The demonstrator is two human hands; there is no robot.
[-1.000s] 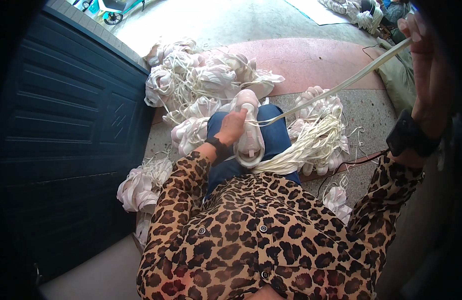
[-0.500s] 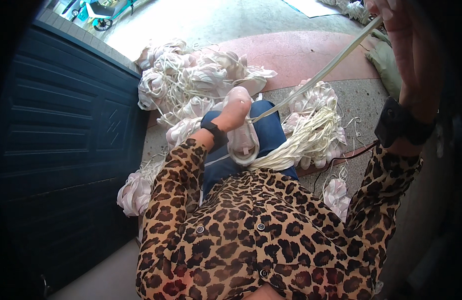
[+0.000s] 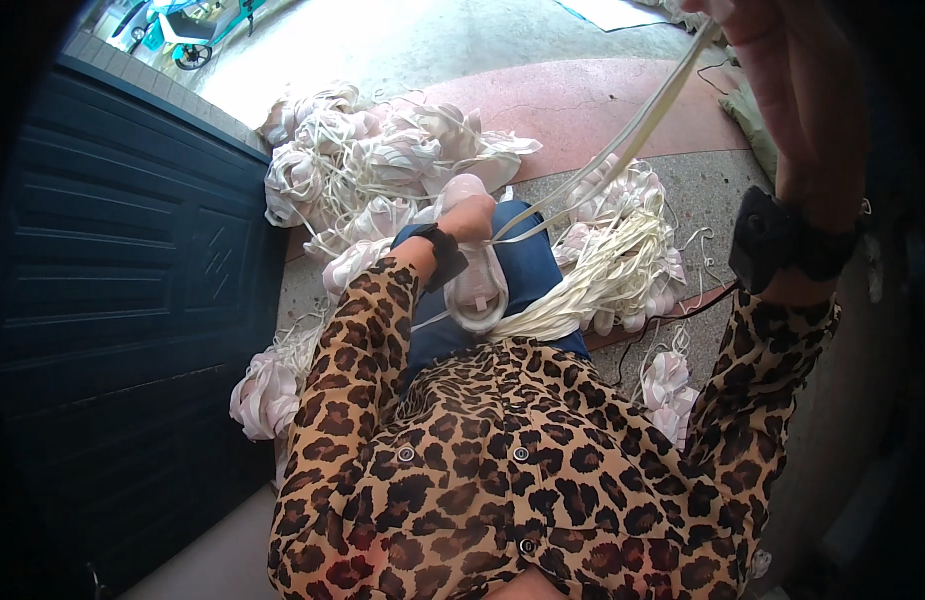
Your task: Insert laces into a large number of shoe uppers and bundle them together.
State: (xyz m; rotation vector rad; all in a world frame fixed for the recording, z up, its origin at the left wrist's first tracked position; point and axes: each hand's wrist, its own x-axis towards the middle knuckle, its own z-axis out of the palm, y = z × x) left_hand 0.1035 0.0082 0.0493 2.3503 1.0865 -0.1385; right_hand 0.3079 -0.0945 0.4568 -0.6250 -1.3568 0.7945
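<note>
On my blue-trousered lap lies a pale pink and white shoe (image 3: 477, 292), its heel toward me. My left hand (image 3: 467, 219) is closed over its front part. From the shoe a cream shoelace (image 3: 638, 140) runs taut up to the right. My right hand (image 3: 768, 75), raised high at the top right, grips the lace's upper part; its fingertips are partly cut off by the frame edge. A thick bundle of cream shoelaces (image 3: 573, 296) lies across my right thigh.
A large heap of pink and white shoe pieces with laces (image 3: 373, 160) lies ahead on the left. Smaller piles (image 3: 266, 395) sit by my left side and to the right (image 3: 669, 390). A dark panelled door (image 3: 133, 270) stands at left; a teal two-wheeler (image 3: 188, 35) is beyond.
My right hand has moved slightly left and up with the lace, which now shows as two separate strands. My left hand stays on the shoe.
</note>
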